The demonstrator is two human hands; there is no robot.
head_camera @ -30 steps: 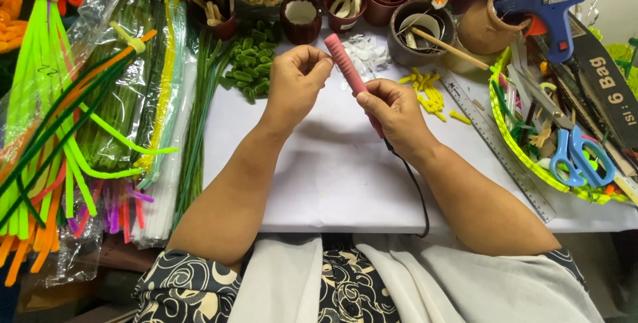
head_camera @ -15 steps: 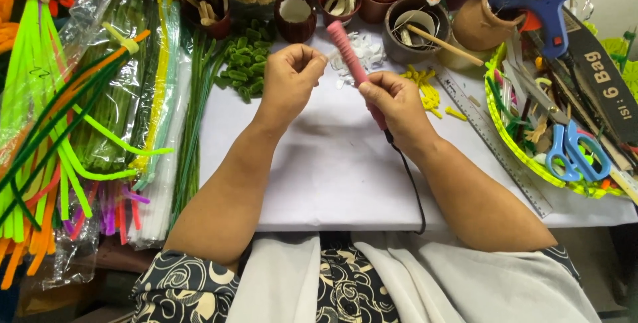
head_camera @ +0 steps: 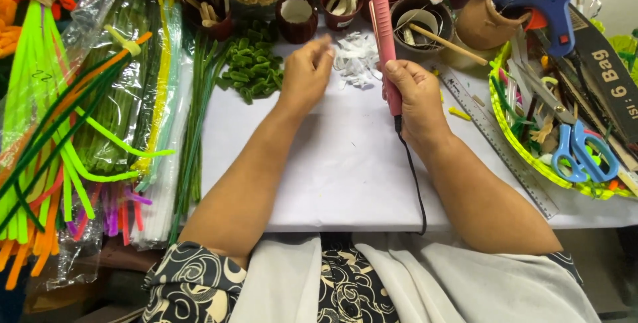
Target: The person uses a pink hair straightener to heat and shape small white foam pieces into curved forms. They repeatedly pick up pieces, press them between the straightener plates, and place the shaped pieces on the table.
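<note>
My right hand (head_camera: pixel 417 99) grips the handle of a pink corded flat iron (head_camera: pixel 383 29), holding it upright over the white table sheet (head_camera: pixel 345 170); its black cord (head_camera: pixel 413 177) runs down toward my lap. My left hand (head_camera: pixel 307 72) hovers to the left of the iron with fingers loosely curled, fingertips close to a pile of small white petal pieces (head_camera: pixel 356 59). Whether it pinches a piece I cannot tell. A heap of green curled pieces (head_camera: pixel 254 64) lies just left of that hand.
Bundles of green, orange, yellow and pink pipe cleaners (head_camera: pixel 80 130) fill the left side. Small brown pots (head_camera: pixel 297 16) line the back. A blue glue gun (head_camera: pixel 545 0), a ruler (head_camera: pixel 495 140) and a green-rimmed tray (head_camera: pixel 518 150) with blue scissors (head_camera: pixel 585 153) sit on the right.
My left hand has let go of the iron's tip and moved left toward the white pieces. My right hand has swung the iron upright. The view has shifted closer.
</note>
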